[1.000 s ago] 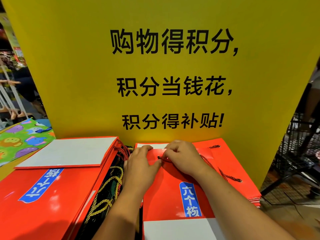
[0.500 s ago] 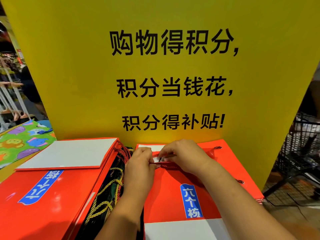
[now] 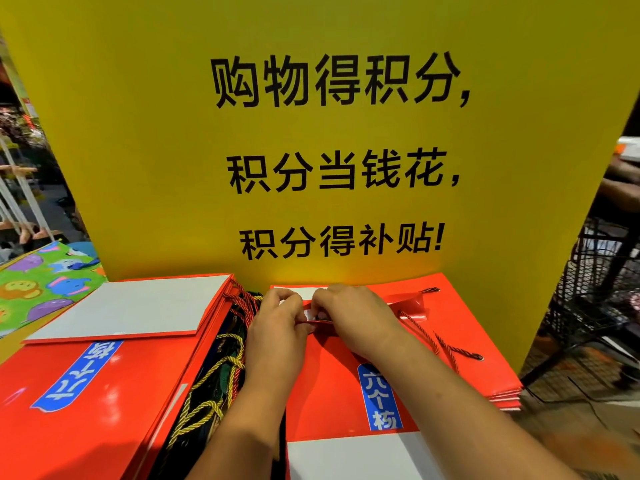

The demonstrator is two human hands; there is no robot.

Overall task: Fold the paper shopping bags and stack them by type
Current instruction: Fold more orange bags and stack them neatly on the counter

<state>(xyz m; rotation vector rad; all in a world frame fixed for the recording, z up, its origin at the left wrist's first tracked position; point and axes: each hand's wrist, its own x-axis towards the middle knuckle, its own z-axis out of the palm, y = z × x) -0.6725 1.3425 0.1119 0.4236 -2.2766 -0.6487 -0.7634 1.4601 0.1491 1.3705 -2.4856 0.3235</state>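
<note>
Hands [image 3: 311,317] crept farther, pinching red bag [image 3: 346,386]

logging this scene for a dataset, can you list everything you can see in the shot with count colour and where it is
yellow sign: one, yellow with black characters, upright behind the bags
red bag stack: one stack, red with blue label, right, under both hands
left red bag stack: one stack, red with blue label and a white panel, left
rope handles: several, gold, dark green and red, in the gap between stacks
cartoon-print sheet: one, green with animals, far left
wire cart: one, black, far right
left hand: one, pinching the top edge of the right bag
right hand: one, pinching the same edge
</note>
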